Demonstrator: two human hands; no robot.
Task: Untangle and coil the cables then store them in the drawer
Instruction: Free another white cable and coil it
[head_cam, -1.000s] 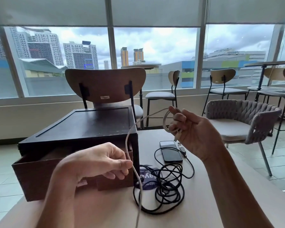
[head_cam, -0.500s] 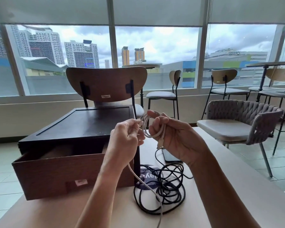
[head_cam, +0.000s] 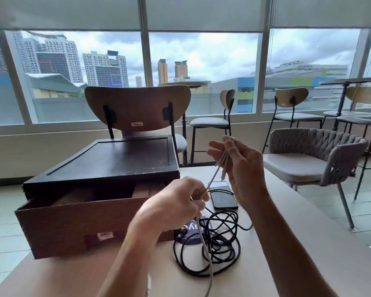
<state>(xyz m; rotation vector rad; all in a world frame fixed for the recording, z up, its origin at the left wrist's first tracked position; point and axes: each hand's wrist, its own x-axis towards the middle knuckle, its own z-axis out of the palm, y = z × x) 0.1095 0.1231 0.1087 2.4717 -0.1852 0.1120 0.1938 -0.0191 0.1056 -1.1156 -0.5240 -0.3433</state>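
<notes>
The fingers (head_cam: 234, 150) of the right hand (head_cam: 242, 172) curl round a few gathered loops of the white cable (head_cam: 215, 174), raised above the tabletop (head_cam: 308, 243). I see the left hand (head_cam: 176, 202) pinching the same cable lower down, its tail trailing toward the near edge. The black cable (head_cam: 214, 249) lies tangled by that near edge, just right of the open drawer (head_cam: 73, 221), with a phone (head_cam: 223, 197) just behind it.
</notes>
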